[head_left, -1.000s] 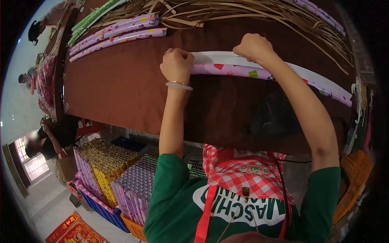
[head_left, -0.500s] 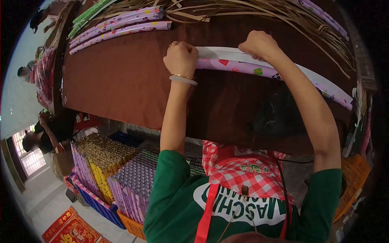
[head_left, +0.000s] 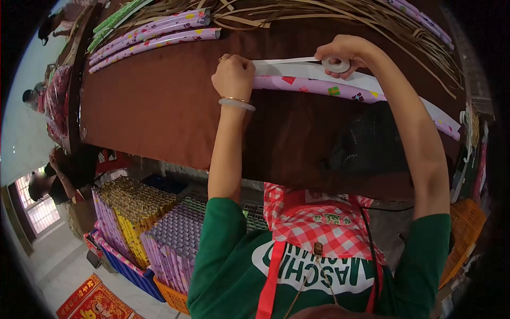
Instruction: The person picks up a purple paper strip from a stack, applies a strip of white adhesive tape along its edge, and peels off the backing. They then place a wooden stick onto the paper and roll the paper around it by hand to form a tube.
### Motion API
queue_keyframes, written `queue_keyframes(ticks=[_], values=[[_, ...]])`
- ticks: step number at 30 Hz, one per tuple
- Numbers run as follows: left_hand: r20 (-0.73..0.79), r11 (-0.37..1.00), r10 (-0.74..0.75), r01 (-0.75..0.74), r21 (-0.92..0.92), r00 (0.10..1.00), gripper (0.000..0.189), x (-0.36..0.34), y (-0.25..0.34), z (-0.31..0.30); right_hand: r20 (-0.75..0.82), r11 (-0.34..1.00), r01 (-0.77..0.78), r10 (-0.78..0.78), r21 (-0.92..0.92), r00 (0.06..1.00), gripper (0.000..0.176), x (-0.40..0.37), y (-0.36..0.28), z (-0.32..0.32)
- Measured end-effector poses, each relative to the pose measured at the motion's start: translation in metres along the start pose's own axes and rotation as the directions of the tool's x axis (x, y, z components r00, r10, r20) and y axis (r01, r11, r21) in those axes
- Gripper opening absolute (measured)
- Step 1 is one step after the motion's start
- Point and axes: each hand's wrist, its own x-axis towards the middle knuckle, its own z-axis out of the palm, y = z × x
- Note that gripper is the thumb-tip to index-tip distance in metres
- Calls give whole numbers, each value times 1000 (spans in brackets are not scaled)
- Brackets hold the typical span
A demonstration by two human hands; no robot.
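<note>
A long purple patterned paper roll [head_left: 319, 87] lies across the brown table, its white inner flap facing the far side. My left hand [head_left: 234, 77] is closed on the roll's left end, a bracelet and a bangle at its wrist. My right hand [head_left: 342, 53] grips a small roll of white tape [head_left: 336, 65] above the white flap. Between the two hands stretches a narrow strip of tape [head_left: 287, 60], along the flap's far edge. What the left fingertips pinch is hidden.
Finished purple tubes [head_left: 159, 40] and brown strips [head_left: 319, 13] lie along the table's far side. A dark mesh item [head_left: 372, 141] is near the right. Crates of upright tubes [head_left: 170, 236] stand below the table. Another person [head_left: 64, 175] is at the left.
My right hand has turned and lifted slightly, so the tape roll now shows with a strip pulled out to the left hand. My left hand has shifted slightly left.
</note>
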Motion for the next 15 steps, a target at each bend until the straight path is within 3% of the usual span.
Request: queue_keyframes(ticks=[2, 5, 6, 8, 10, 15], values=[[0, 1000, -8, 8, 1, 1000, 9, 0, -2, 2, 52, 999, 35, -33, -38, 998, 30, -1, 0, 0], [17, 999, -17, 16, 29, 1000, 8, 1, 1, -1, -97, 936, 60, -99, -347, 990, 29, -2, 0, 14], [34, 998, -16, 14, 57, 999, 8, 1, 2, -2, -98, 936, 60, -100, -347, 990, 29, -3, 2, 19], [25, 998, -1, -1, 58, 1000, 8, 0, 0, -1, -279, 853, 111, -286, -510, 917, 31, -4, 6, 30], [16, 998, 17, -18, 56, 1000, 8, 1, 0, -1, -327, 858, 54, -252, -511, 911, 31, -12, 1, 38], [4, 992, 41, -41, 118, 999, 12, 2, -1, 2, -405, 773, 24, -358, -634, 841, 31, -11, 3, 44]])
